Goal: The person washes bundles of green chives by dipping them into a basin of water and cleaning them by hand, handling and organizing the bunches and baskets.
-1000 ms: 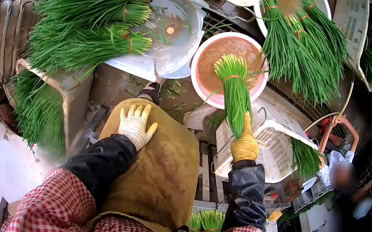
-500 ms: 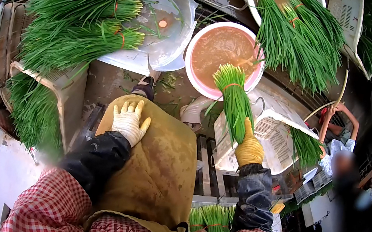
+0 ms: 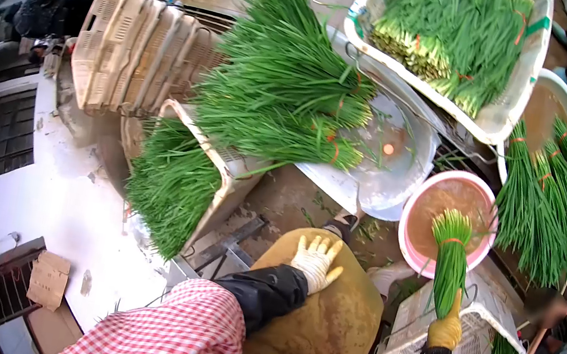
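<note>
My right hand (image 3: 446, 329), in a yellow glove, is closed around the leafy end of a bundle of garlic chives (image 3: 449, 272). An orange band ties the bundle, and its pale cut ends point up over the near rim of a pink basin (image 3: 406, 235) of brownish water. Beneath the bundle stands a white plastic crate (image 3: 415, 330) with more greens at its right side. Gloved in white and yellow, my left hand (image 3: 316, 262) lies flat with fingers spread on the stained yellow-brown apron (image 3: 343, 314) over my leg.
Banded chive bundles (image 3: 275, 93) lie piled across a shallow water tub (image 3: 404, 175). A white crate (image 3: 490, 129) of bundles sits beyond it. More bundles (image 3: 545, 206) hang over another basin at right. Stacked crates (image 3: 139, 55) stand at left. Other people are partly visible at both sides.
The view has swung left, so things appear shifted right and down. My right hand still grips the chive bundle near the basin; my left hand still rests on the apron.
</note>
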Tool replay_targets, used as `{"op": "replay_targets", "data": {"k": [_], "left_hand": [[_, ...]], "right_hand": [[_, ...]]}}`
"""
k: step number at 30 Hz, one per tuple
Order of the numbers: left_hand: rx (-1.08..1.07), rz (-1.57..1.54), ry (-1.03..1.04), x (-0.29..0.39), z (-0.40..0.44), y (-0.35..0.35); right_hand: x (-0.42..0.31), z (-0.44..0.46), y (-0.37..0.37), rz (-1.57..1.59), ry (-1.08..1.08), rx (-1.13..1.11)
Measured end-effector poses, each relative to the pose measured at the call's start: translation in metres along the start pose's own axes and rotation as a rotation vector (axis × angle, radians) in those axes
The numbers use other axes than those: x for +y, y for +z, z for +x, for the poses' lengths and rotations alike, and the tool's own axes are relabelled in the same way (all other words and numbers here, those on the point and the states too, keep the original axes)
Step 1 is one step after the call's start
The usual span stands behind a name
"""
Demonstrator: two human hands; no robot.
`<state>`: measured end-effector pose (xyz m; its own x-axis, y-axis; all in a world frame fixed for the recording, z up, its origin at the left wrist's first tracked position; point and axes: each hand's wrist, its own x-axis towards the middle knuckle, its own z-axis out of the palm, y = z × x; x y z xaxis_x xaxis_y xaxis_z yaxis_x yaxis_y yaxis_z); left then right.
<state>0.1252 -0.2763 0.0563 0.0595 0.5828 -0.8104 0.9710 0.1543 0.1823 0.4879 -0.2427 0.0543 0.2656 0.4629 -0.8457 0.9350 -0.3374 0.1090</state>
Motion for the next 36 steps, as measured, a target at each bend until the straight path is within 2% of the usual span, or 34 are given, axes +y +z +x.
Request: {"op": "replay_targets", "data": {"k": [4, 7, 9, 13, 17, 20, 22, 24, 29, 36], "left_hand": [[-0.014, -0.152, -0.119, 0.002, -0.022, -0.044], [0.178, -0.163, -0.162, -0.022, -0.059, -0.079], [0.230, -0.177, -0.274, -0.047, -0.088, -0.097], [0.219, -0.299, -0.536, -0.079, -0.169, -0.109], [0.071, -0.407, -0.708, -0.085, -0.236, -0.082], [0.022, -0.585, -0.747, -0.113, -0.223, 0.021], [-0.035, -0.594, -0.721, -0.109, -0.206, 0.036], [-0.004, -0.590, -0.643, -0.111, -0.187, 0.039], [0.038, -0.553, -0.463, -0.106, -0.130, 0.003], [0.041, -0.506, -0.371, -0.082, -0.093, -0.027]], "right_hand": [[0.054, 0.018, 0.115, 0.192, 0.077, 0.089], [0.028, 0.018, 0.101, 0.134, 0.070, 0.013], [0.005, 0.012, 0.082, 0.104, 0.009, 0.004], [-0.022, -0.003, 0.043, 0.038, -0.138, 0.021], [-0.033, -0.021, 0.000, -0.027, -0.248, 0.077], [-0.029, -0.033, -0.028, -0.065, -0.314, 0.111], [-0.019, -0.040, -0.042, -0.076, -0.332, 0.140], [-0.008, -0.052, -0.050, -0.084, -0.330, 0.144], [0.025, -0.082, -0.066, -0.031, -0.282, 0.145], [0.078, -0.117, -0.057, 0.066, -0.192, 0.171]]}}
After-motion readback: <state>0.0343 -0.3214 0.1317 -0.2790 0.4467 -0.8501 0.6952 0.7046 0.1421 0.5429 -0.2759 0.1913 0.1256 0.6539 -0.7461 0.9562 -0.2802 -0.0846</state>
